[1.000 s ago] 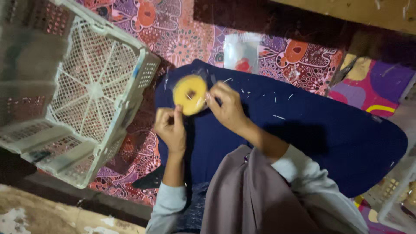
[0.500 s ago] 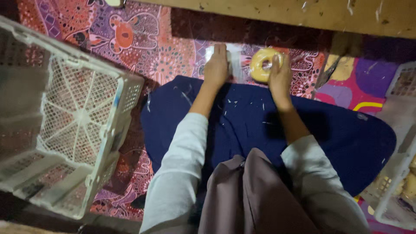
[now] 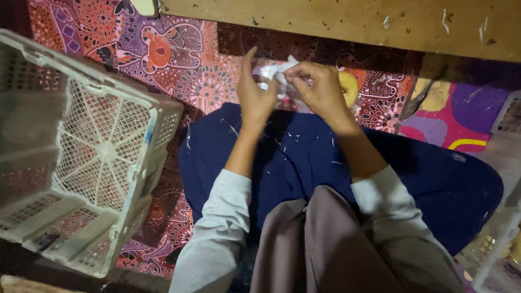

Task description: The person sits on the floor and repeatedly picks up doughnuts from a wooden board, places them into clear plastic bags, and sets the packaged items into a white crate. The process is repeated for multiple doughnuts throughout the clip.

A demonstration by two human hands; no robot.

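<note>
My left hand [image 3: 253, 96] and my right hand [image 3: 321, 88] are raised together over the patterned mat, both pinching a crinkled clear plastic bag [image 3: 274, 74] between the fingertips. A round yellow ring-shaped thing [image 3: 349, 87] lies on the mat just behind my right hand, partly hidden by it. A dark navy cloth [image 3: 434, 179] dotted with pale flecks is spread over my lap below the hands.
A white plastic lattice crate [image 3: 103, 157] lies tilted at the left. A wooden board [image 3: 347, 24] runs along the top edge. Part of another pale crate [image 3: 496, 239] shows at the lower right. The colourful patterned mat [image 3: 179, 65] covers the floor.
The yellow ring went from my hands above the lap to the mat ahead. Both hands reached forward and now hold the plastic bag.
</note>
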